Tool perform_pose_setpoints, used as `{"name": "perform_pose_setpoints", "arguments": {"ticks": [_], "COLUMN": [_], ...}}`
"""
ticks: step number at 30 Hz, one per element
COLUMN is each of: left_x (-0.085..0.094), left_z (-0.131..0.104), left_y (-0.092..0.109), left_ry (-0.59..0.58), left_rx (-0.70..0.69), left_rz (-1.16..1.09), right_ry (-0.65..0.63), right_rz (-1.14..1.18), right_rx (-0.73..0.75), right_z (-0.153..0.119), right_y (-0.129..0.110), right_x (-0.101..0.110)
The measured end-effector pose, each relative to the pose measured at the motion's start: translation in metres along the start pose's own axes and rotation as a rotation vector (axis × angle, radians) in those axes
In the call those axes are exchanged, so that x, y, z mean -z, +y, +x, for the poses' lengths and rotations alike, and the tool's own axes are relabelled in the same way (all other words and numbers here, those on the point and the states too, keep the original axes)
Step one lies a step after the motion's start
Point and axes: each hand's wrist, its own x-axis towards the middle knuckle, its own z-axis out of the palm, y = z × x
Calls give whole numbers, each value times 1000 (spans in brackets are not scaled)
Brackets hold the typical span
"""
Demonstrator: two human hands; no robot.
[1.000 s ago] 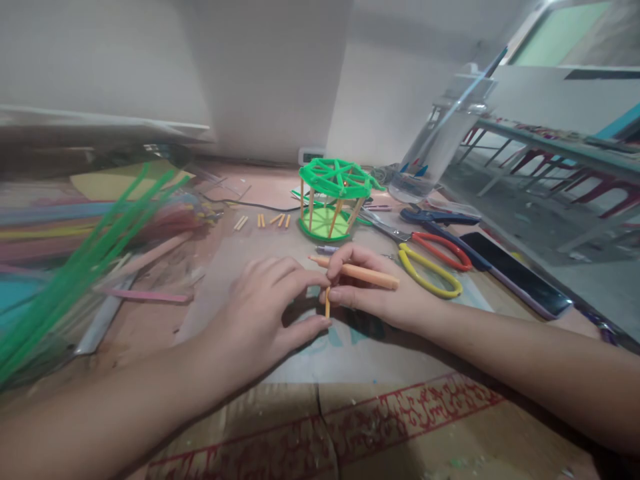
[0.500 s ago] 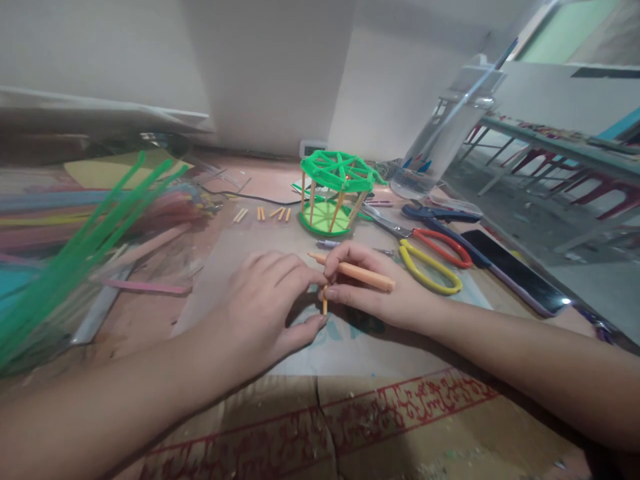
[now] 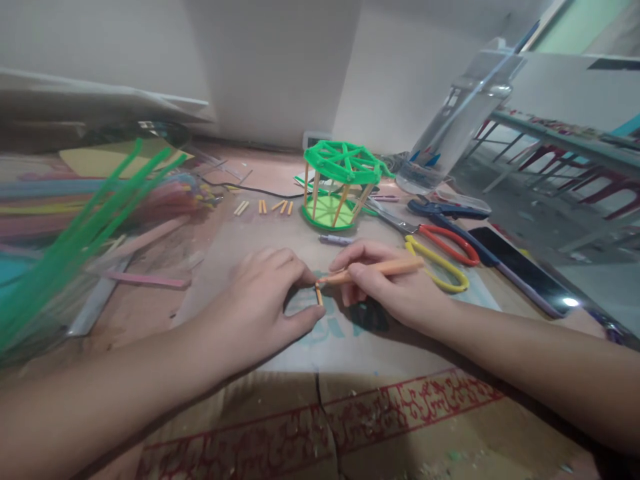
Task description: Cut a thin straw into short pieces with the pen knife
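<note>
Between the thumb and index finger of my left hand [image 3: 275, 287] is a short orange stick [image 3: 319, 295], pinched at its two ends. My right hand [image 3: 380, 273] grips an orange marker pen [image 3: 395, 267], whose tip meets the upper end of the stick. Both hands are low over a white sheet [image 3: 220, 267]. Behind them stands a round green frame [image 3: 345, 163] with wooden-looking posts between its top and base. Several short sticks [image 3: 275, 207] lie in small groups left of the frame.
To the right are scissors [image 3: 445, 243] with red and yellow handles, blue-handled pliers [image 3: 450, 211], a phone [image 3: 520, 267] and a clear bottle [image 3: 445, 127]. A pen [image 3: 336, 239] lies before the frame. Green fuzzy strips [image 3: 90, 247] and coloured bundles fill the left side.
My right hand has turned the marker from lying across the fingers to a writing grip, its tip now on the stick. My left hand keeps its pinch. The view has shifted slightly.
</note>
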Motion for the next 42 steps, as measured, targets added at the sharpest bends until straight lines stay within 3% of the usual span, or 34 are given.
{"name": "perform_pose_setpoints", "arguments": {"ticks": [11,16,22,29,36,42], "left_x": [-4,-3,-3,-2,-1,-1], "left_z": [0,-1,-1,-1,0,0], "left_y": [-3,-4,-4,-5,-5,-5], "left_ry": [37,36,36,37,28,23], "left_rx": [-19,-8,-15,-23,-23,-14], "left_rz": [20,19,6,5,-11,-26], "right_ry": [-33,-110,-42,-95,-12,-52], "right_rz": [5,32,38,55,23,33], "right_rx": [-72,-93,-98,-115,-119,-119], "right_z": [1,0,1,-1,2,1], "right_y": [-2,-3,-4,-4,-4,-4], "right_x": [-4,-3,-3,-2,-4,-3]}}
